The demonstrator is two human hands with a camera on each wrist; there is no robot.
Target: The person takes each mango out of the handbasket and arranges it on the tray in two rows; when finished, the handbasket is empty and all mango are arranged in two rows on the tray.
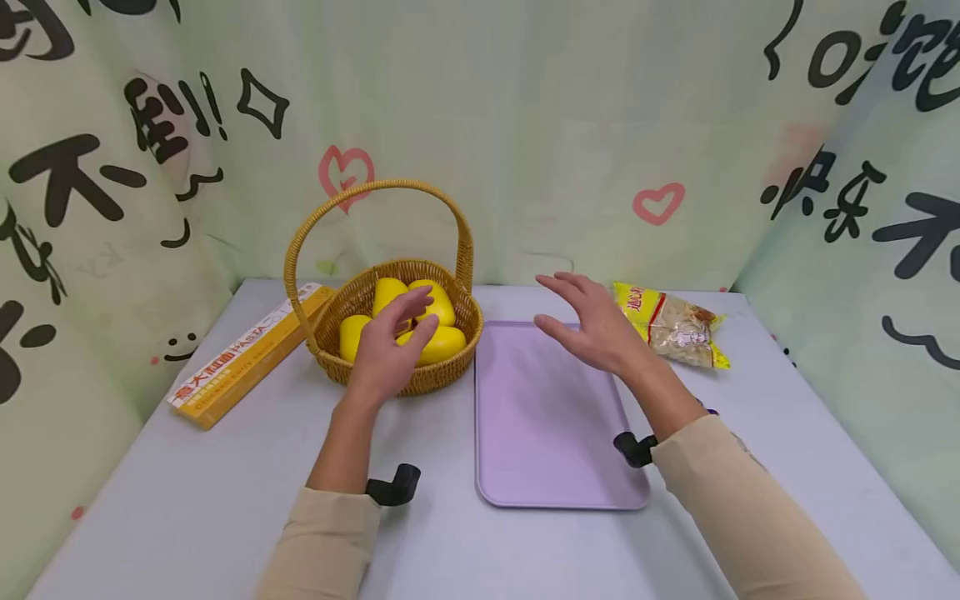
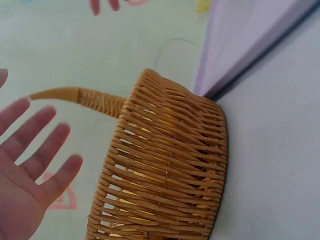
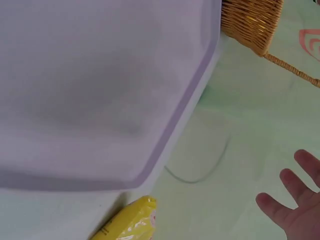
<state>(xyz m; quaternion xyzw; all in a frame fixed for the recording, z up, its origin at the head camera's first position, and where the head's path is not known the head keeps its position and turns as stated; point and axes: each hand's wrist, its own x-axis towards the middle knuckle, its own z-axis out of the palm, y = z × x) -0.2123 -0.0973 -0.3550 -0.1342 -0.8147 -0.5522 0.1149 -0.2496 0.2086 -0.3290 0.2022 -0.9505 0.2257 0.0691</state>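
Observation:
A wicker basket [image 1: 431,381] with a tall arched handle stands left of centre, holding several smooth yellow fruits [image 1: 438,343] that look like mangoes. My left hand [image 1: 390,346] is raised in front of the basket and overlaps the fruits in the head view. In the left wrist view its fingers are spread beside the basket's woven side [image 2: 160,165], with nothing in them. Over the far right part of a flat lilac tray [image 1: 551,433] hovers my right hand [image 1: 588,321], fingers extended, holding nothing.
Left of the basket lies a long orange and white pasta box [image 1: 247,354], set at a slant. A yellow and clear bag [image 1: 671,325] of brownish food rests at the back right, beyond the tray. Printed curtains [image 1: 510,167] enclose the white table [image 1: 187,517] at the back and sides.

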